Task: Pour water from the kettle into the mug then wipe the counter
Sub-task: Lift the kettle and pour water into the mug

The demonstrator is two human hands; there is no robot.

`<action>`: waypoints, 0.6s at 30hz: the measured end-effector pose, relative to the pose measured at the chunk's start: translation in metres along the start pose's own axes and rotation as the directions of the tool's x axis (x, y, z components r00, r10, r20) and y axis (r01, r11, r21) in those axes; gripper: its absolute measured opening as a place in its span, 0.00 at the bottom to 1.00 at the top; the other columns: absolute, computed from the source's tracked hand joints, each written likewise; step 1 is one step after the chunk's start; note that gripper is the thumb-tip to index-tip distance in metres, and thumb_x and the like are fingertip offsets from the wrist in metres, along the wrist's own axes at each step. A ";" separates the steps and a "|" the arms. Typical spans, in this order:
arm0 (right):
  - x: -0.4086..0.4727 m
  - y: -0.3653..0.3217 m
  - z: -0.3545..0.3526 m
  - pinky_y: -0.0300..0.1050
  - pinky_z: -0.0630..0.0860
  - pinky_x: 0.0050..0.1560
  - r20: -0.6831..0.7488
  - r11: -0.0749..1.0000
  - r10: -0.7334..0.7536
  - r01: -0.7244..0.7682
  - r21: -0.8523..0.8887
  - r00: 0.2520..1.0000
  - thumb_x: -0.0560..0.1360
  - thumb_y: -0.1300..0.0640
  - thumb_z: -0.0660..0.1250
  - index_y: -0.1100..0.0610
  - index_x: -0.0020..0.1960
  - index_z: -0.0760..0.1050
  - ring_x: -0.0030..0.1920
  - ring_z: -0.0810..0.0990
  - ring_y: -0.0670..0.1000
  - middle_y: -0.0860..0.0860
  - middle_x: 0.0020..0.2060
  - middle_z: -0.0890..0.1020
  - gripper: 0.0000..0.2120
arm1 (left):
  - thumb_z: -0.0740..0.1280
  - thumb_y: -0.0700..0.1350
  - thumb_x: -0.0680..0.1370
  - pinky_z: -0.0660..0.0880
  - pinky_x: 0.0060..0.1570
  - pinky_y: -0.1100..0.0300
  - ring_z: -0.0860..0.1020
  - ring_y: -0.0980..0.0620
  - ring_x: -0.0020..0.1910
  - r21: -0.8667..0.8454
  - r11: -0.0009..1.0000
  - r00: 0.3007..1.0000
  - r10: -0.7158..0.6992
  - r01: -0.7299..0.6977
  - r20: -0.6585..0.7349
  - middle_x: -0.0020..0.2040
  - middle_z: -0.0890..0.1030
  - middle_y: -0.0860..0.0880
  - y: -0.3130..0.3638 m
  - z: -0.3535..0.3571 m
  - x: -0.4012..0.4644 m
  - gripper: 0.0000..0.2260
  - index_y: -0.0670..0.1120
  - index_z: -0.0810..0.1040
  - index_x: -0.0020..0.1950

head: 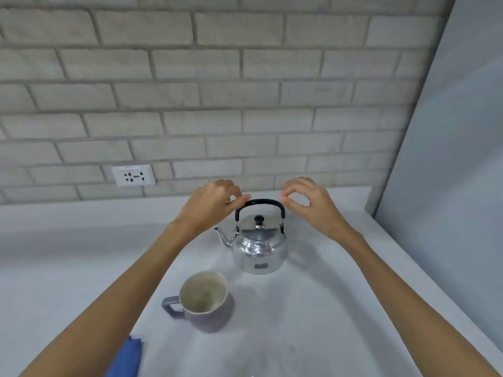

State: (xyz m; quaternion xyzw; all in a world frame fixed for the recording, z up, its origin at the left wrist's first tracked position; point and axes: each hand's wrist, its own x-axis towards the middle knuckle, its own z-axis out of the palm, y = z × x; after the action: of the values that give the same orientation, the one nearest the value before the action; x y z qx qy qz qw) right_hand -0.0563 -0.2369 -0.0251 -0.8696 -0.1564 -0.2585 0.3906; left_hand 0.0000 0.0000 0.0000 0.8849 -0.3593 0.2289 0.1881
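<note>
While both bare arms reach forward over the pale grey counter (pixel 340 308), a shiny metal kettle (pixel 260 247) stands upright near the back of it, its spout (pixel 222 236) pointing to the left and its lid topped by a small black knob (pixel 258 220). Its black handle (pixel 260 204) is raised in an arch over the lid. The left hand (pixel 211 206) is at the left end of that arch, with thumb and fingertips pinched together and touching or very nearly touching the handle; whether it truly has hold of the handle cannot be told. The right hand (pixel 310 204) is at the right end, its thumb and forefinger curled into a loose ring with a gap showing through, the fingertips just beside the handle and apparently holding nothing.

Nearer the camera, in front of the kettle and a little to its left, a purple-grey mug (pixel 206 302) with a cream inside sits upright, its handle turned left. It looks empty. It stands apart from the kettle, between the two forearms. A blue cloth (pixel 129 355) lies at the lower left, partly hidden by the left forearm.

Behind the counter rises a pale brick wall (pixel 217 91) with a white power socket (pixel 133 175) set low on the left. A plain grey panel (pixel 449 159) closes off the right side.
</note>
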 end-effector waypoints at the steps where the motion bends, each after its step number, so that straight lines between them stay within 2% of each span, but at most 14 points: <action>1: -0.001 0.007 0.003 0.35 0.66 0.61 0.012 1.000 0.030 -0.030 0.007 0.999 0.75 0.58 0.70 0.57 0.45 0.81 0.59 0.75 0.46 0.49 0.53 0.81 0.03 | 0.63 0.55 0.78 0.75 0.38 0.52 0.76 0.51 0.37 -0.029 1.000 1.000 -0.010 0.011 0.020 0.44 0.81 0.50 -0.002 0.006 0.000 0.15 0.45 0.81 0.43; 4: -0.005 0.029 0.014 0.36 0.65 0.67 0.069 0.990 0.141 -0.143 0.019 0.988 0.76 0.57 0.69 0.55 0.49 0.82 0.63 0.73 0.42 0.47 0.61 0.79 0.05 | 0.63 0.53 0.78 0.78 0.44 0.46 0.78 0.49 0.43 -0.110 0.992 0.996 -0.055 0.063 0.073 0.47 0.80 0.49 -0.011 0.027 -0.001 0.14 0.44 0.81 0.45; 8: -0.006 0.057 0.029 0.31 0.63 0.68 0.132 0.972 0.197 -0.211 0.102 0.971 0.76 0.57 0.69 0.54 0.59 0.81 0.67 0.71 0.42 0.48 0.67 0.75 0.12 | 0.63 0.52 0.78 0.77 0.52 0.46 0.78 0.49 0.52 -0.172 0.979 0.988 -0.089 0.111 0.130 0.57 0.79 0.50 -0.030 0.058 0.000 0.13 0.46 0.79 0.55; 10: -0.006 0.068 0.037 0.33 0.60 0.71 0.151 0.959 0.227 -0.248 0.141 0.962 0.76 0.57 0.68 0.53 0.64 0.78 0.70 0.68 0.41 0.48 0.69 0.73 0.16 | 0.63 0.52 0.79 0.75 0.59 0.48 0.76 0.49 0.60 -0.181 0.976 0.981 -0.093 0.123 0.167 0.65 0.75 0.50 -0.039 0.073 0.002 0.15 0.47 0.76 0.62; 13: -0.002 0.080 0.046 0.25 0.57 0.68 0.145 0.942 0.242 -0.268 0.202 0.960 0.76 0.56 0.69 0.51 0.67 0.74 0.68 0.64 0.32 0.43 0.70 0.69 0.19 | 0.62 0.53 0.79 0.67 0.68 0.52 0.68 0.50 0.69 -0.226 0.962 0.971 -0.101 0.151 0.217 0.73 0.67 0.50 -0.051 0.092 0.004 0.21 0.50 0.67 0.70; 16: 0.006 0.093 0.054 0.27 0.57 0.69 0.157 0.938 0.240 -0.271 0.217 0.958 0.76 0.54 0.69 0.49 0.68 0.72 0.70 0.65 0.35 0.41 0.70 0.69 0.21 | 0.62 0.54 0.79 0.60 0.69 0.57 0.63 0.50 0.72 -0.296 0.933 0.951 -0.120 0.207 0.286 0.75 0.63 0.51 -0.058 0.107 0.009 0.26 0.52 0.59 0.74; 18: 0.010 0.099 0.059 0.29 0.59 0.70 0.174 0.912 0.269 -0.308 0.269 0.947 0.75 0.53 0.70 0.47 0.68 0.72 0.69 0.67 0.36 0.43 0.70 0.71 0.22 | 0.63 0.54 0.78 0.60 0.69 0.59 0.63 0.51 0.72 -0.391 0.874 0.928 -0.152 0.287 0.341 0.75 0.64 0.50 -0.060 0.115 0.012 0.28 0.54 0.57 0.75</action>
State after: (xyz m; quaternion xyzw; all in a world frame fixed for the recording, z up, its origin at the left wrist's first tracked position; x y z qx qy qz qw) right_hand 0.0182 -0.2555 -0.1116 -0.8309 -0.0882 -0.1135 0.5376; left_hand 0.0818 -0.0234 -0.0980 0.8801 -0.3215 -0.0168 0.3489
